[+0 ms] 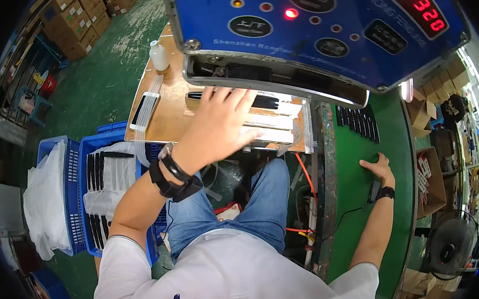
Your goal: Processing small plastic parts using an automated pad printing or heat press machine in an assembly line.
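Blue metal control box [314,31], far. Left hand [223,118]: fingers spread over slim black rod [266,102] on silvery metal fixture [269,122], grip unclear. Right hand [380,168]: half-open, empty, at green bench [356,224]. Likely positioning; next needs fingers clear.

Left hand [225,115] over slim black piece [266,102], right hand [380,167] over green worktop [351,179]

Blue machine [280,47] blocks left hand [225,115] ahead; room between right hand [381,168] and black rods [359,123]

Slim black piece [266,102] — crosswise, partly covered; row of black pieces [359,123] — lying parallel.
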A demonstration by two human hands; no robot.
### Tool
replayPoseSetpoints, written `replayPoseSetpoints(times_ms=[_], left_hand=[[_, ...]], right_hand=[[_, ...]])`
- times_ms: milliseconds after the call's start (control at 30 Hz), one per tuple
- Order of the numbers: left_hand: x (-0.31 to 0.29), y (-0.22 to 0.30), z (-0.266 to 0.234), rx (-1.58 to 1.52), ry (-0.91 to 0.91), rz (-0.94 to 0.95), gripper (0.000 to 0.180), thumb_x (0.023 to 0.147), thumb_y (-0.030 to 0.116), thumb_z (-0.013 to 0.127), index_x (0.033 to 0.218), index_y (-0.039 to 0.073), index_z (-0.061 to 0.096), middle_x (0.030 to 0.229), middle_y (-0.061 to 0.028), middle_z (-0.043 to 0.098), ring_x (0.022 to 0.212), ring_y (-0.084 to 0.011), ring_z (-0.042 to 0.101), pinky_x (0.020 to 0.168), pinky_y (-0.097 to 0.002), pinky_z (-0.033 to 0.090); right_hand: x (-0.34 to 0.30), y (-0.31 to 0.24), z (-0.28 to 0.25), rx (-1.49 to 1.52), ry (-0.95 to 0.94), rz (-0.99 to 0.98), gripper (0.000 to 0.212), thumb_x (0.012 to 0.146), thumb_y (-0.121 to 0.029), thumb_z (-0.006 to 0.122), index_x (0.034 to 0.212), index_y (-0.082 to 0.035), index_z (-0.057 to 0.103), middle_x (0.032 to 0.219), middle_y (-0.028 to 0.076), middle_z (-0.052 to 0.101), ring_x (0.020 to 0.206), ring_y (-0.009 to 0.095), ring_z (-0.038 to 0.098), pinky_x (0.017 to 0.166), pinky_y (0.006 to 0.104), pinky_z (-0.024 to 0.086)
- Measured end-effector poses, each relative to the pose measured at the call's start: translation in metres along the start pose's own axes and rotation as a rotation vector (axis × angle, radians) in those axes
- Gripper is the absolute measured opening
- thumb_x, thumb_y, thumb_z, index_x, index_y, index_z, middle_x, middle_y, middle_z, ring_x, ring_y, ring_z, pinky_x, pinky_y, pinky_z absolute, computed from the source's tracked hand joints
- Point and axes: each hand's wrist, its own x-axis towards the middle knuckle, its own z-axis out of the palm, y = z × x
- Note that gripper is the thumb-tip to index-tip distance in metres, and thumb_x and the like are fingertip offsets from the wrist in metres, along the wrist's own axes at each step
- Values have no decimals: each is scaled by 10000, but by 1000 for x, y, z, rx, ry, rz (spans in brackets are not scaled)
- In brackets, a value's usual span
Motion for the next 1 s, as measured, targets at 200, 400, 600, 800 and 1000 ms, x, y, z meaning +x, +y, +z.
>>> replayPoseSetpoints(times_ms=[200, 400, 600, 800, 1000], left_hand=[[-69, -7, -32, -194, 319, 11, 464, 911, 301, 774, 1282, 36, 689, 1299, -178, 670, 1143, -388, 647, 1035, -400, 483], [-232, -123, -14, -252, 612, -707, 294, 914, 162, 759, 1163, 17, 698, 1179, -157, 698, 1030, -321, 676, 913, -411, 533], [-395, -286, 24, 187, 294, -1256, 638, 813, 399, 862, 1194, -77, 676, 1106, -259, 715, 987, -400, 677, 900, -463, 559], [-433, -361, 37, 181, -53, -1524, 961, 650, 552, 928, 1295, -91, 621, 1228, -344, 677, 1191, -484, 633, 1051, -491, 516], [-398, -326, 46, 179, 292, -1310, 862, 763, 330, 903, 1401, -59, 474, 1222, -326, 674, 1132, -477, 662, 1040, -489, 504]], right_hand=[[20, 10, -3, 85, -60, -124, 1247, 641, -578, 948, 1559, 64, 400, 1578, 314, 431, 1454, 416, 455, 1199, 474, 396], [4, 10, 17, 125, 71, -182, 969, 884, -466, 830, 1579, 49, 396, 1592, 258, 445, 1465, 372, 450, 1170, 448, 410], [-26, 22, 35, 136, 160, -207, 854, 911, -425, 803, 1548, 20, 449, 1560, 251, 454, 1445, 386, 444, 1167, 493, 409], [-64, 19, 8, 269, 100, -349, 478, 958, -253, 768, 1297, 64, 653, 1131, 140, 714, 1039, 225, 671, 936, 354, 535], [-138, -85, -22, 429, 232, -504, 320, 980, -134, 733, 1243, 41, 682, 1016, 70, 714, 928, 142, 661, 845, 291, 542]])
